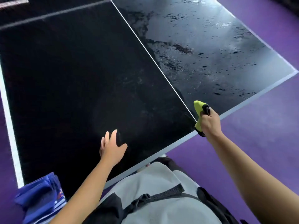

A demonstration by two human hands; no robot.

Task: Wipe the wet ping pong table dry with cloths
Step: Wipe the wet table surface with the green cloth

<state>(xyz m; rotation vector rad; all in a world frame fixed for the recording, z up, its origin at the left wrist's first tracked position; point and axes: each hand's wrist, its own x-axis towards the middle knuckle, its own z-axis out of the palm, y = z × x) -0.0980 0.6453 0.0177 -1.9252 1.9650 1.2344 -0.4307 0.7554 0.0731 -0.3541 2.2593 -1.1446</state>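
The black ping pong table [72,78] fills most of the view, split by a thin white centre line [150,59]. The half to the right of the line [210,50] glistens with patches of water; the left half looks matt and dark. My right hand [209,122] grips a yellow-green cloth with black trim [198,109] at the table's near edge, just where the centre line ends. My left hand [111,147] rests with spread fingers on the left half, near the front edge.
A folded blue cloth [40,196] lies at the table's near left corner. Purple floor [258,135] surrounds the table on the right. White border lines mark the table's left side [9,126] and front edge. My grey shirt and a black strap fill the bottom.
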